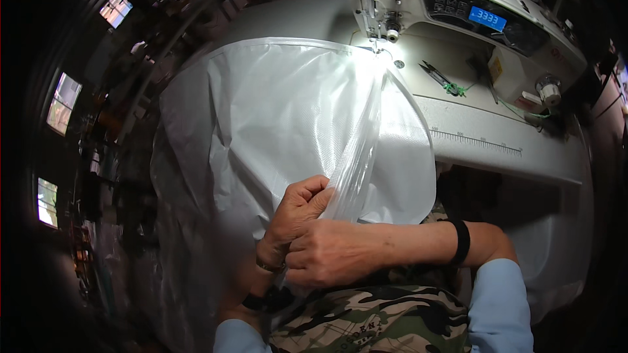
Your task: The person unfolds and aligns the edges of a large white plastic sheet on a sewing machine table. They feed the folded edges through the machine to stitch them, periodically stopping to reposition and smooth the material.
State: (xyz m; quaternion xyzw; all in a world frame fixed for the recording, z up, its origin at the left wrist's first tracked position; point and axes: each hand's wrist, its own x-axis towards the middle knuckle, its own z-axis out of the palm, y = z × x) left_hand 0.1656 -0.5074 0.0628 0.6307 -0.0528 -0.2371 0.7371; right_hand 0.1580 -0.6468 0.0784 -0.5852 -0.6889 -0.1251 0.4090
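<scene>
A large sheet of white woven plastic fabric (275, 104) spreads over the sewing table and hangs off its front left. Its far edge runs under the needle area of a white sewing machine (392, 33), where the lamp shines brightly. A strip of clear plastic film (356, 163) stretches from the needle down to my hands. My left hand (294, 212) is closed, pinching the gathered film near its lower end. Just below it, my right hand (330, 252) is also closed round the film, its forearm crossing in front of my body.
Thread snips (441, 78) with green thread lie on the machine bed right of the needle. A printed ruler scale (477, 142) runs along the table (549, 163). The machine's control panel (484, 16) has a lit blue screen. Lit windows (64, 103) show at far left.
</scene>
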